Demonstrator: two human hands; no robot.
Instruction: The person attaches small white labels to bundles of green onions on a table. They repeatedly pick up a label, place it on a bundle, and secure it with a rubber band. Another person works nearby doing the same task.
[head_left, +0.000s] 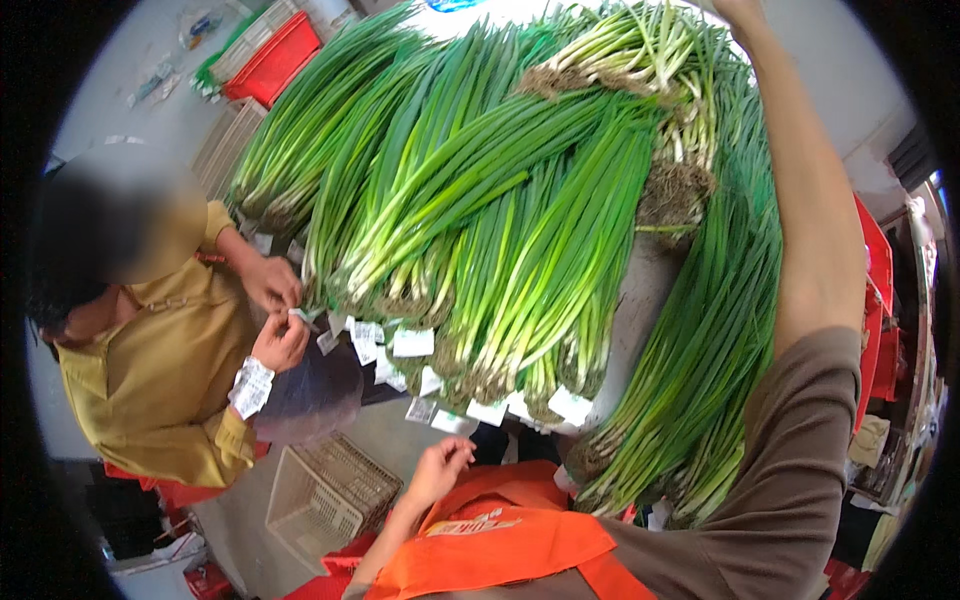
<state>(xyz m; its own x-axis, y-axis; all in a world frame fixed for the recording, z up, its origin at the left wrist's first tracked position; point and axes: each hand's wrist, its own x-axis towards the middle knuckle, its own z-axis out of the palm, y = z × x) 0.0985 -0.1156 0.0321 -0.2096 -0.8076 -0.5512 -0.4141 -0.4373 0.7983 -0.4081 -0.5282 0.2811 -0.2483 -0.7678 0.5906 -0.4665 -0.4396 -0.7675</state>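
Many bundles of green onions (540, 247) in green netting lie across a light table, their rooty white ends mostly toward the near and left edges. White printed tags (413, 343) hang along those root ends. My left hand (444, 466) is just below the near tags, in front of my orange apron; its fingers are loosely curled, and nothing shows in it. My right arm reaches over the right side of the pile. My right hand (736, 9) is cut off by the top edge, so its fingers and anything in them are hidden. Loose onions with soil-caked roots (559, 77) lie on top near it.
At the left, a co-worker (161, 360) in a mustard shirt handles a small white tag at the bundles, both hands close together. A beige plastic crate (330, 491) stands on the floor between us. Red (279, 64) and beige crates stand behind at upper left, with red bins at right.
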